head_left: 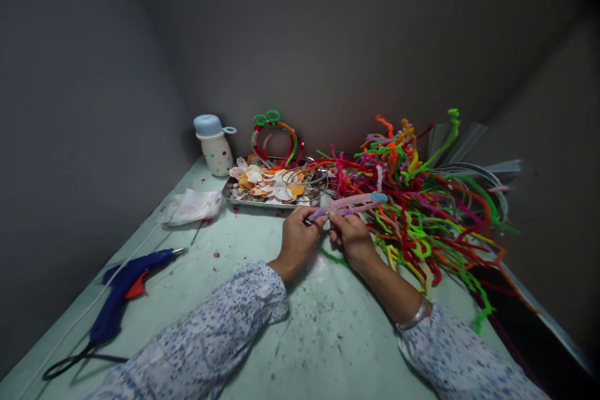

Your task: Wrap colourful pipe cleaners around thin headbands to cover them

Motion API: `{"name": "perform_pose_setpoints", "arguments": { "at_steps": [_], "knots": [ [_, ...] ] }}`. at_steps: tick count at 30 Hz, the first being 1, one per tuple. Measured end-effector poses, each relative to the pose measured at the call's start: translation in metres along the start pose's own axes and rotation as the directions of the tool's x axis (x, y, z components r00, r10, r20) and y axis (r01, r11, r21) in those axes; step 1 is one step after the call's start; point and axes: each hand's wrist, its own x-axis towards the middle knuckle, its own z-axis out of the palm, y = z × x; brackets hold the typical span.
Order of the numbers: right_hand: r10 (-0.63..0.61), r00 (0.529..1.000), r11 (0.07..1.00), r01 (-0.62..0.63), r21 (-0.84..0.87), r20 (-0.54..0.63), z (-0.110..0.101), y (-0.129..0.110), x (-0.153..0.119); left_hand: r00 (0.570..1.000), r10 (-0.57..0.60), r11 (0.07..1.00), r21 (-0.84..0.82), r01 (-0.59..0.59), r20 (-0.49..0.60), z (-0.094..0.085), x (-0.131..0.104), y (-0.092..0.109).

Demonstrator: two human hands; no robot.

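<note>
Between my two hands are fuzzy pipe cleaners (pixel 352 202) in pink, lilac and light blue, bent into a long narrow shape. My left hand (pixel 300 236) pinches them at the lilac left end. Close beside it, my right hand (pixel 354 237) grips the same pipe cleaners from below, its thumb near the middle. The light blue tip points to the right, free of my fingers. Just beyond my hands lies a metal tray (pixel 262 202) holding flower-shaped pieces (pixel 281 187). A green pipe cleaner (pixel 334 256) lies on the table under my hands.
A tangled heap of colourful pipe cleaners (pixel 422 212) covers the right side. A blue glue gun (pixel 117 300) with its cord lies at left, near a plastic packet (pixel 194 206). Behind stand a white bottle (pixel 218 153) and pipe-cleaner hoops (pixel 295 137). Grey walls surround the table (pixel 323 337).
</note>
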Motion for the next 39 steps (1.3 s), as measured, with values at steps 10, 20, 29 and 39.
{"name": "perform_pose_setpoints", "arguments": {
  "at_steps": [10, 20, 29, 39],
  "knots": [
    [-0.036, 0.999, 0.999, 0.037, 0.024, -0.01, 0.003, -0.001, -0.002, 0.995, 0.093, 0.991, 0.09, -0.095, 0.03, -0.005, -0.001, 0.002],
    [-0.1, 0.995, 0.995, 0.1, -0.003, -0.011, 0.0, 0.005, 0.001, 0.999, 0.027, 0.993, 0.111, -0.032, 0.046, -0.003, 0.0, 0.005],
    [-0.104, 0.995, 0.995, 0.104, -0.009, -0.007, -0.001, 0.009, 0.003, 0.993, -0.045, 0.987, 0.156, 0.027, 0.112, -0.004, 0.003, 0.002],
    [-0.089, 0.996, 0.996, 0.089, -0.015, -0.013, -0.002, 0.005, 0.0, 0.972, -0.099, 0.987, 0.143, 0.07, 0.213, -0.007, 0.008, -0.001]
  ]
}}
